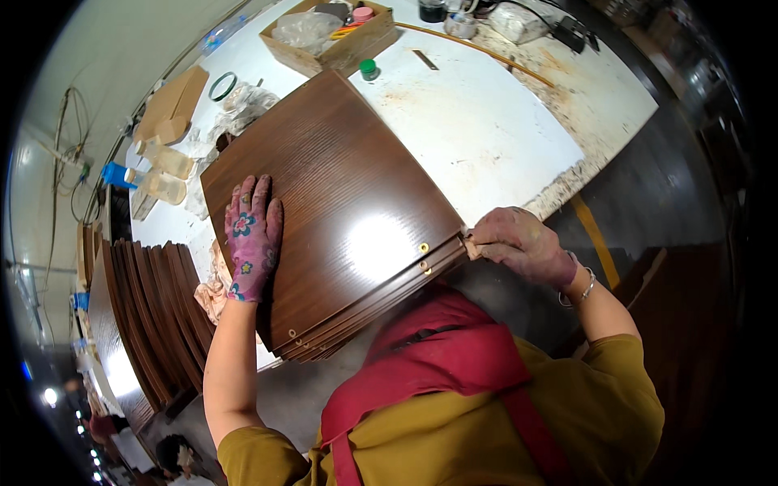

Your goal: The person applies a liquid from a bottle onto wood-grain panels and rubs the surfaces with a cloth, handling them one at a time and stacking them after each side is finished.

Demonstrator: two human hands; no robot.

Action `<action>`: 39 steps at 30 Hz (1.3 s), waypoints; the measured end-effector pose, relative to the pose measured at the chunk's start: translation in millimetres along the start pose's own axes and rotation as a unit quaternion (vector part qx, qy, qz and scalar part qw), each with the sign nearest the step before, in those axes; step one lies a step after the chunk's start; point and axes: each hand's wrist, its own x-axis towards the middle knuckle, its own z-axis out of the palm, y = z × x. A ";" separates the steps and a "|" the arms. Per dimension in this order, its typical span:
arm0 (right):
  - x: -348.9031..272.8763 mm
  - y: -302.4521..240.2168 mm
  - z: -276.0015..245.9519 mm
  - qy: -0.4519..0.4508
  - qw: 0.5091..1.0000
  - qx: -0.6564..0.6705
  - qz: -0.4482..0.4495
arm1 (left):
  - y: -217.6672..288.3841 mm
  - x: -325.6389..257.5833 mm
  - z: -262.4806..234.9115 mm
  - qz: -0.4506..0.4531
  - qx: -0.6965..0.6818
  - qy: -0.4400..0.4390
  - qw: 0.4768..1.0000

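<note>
A stack of dark brown wood-grain panels (324, 162) lies turned at an angle on the white table, small brass-coloured fittings along its near edge. My left hand (253, 239), in a stained pink glove with a flower pattern, rests flat on the left part of the top panel, fingers stretched out. At the right corner of the stack, my gloved right hand (523, 247) is closed in a pinch. Between its fingertips is a small tan folded piece (472, 248), pressed against the panel's edge; whether it is cloth or sandpaper I cannot tell.
Several brown panels (150, 316) stand upright at the left. Beyond the stack are a wooden box (324, 53) with supplies, a green-capped jar (369, 70), plastic bottles (162, 185), crumpled plastic (243, 109) and a cardboard piece (172, 105). A thin rod (478, 50) crosses the table's far side.
</note>
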 end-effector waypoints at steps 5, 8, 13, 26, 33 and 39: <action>-31.6 -19.6 32.9 0.247 0.966 -0.079 0.021 | 6.2 -10.5 1.1 0.031 0.017 -0.011 0.999; -28.4 -17.6 51.9 0.336 0.923 -0.181 -0.048 | 19.6 -24.3 -9.7 0.061 0.026 -0.024 0.998; -4.9 -9.8 85.2 0.416 0.908 -0.051 0.004 | 8.9 -28.9 -25.1 0.136 -0.026 -0.040 0.990; 5.1 3.0 113.6 0.488 0.852 -0.190 -0.019 | -28.5 -23.8 -18.4 0.207 -0.091 0.041 0.973; 11.2 -45.5 212.1 0.380 0.863 -0.320 -0.088 | -31.6 -28.4 -17.1 0.197 -0.104 0.047 0.974; 25.0 -63.9 335.2 0.347 0.736 -0.581 -0.015 | -33.1 -24.7 -13.2 0.209 -0.118 0.058 0.969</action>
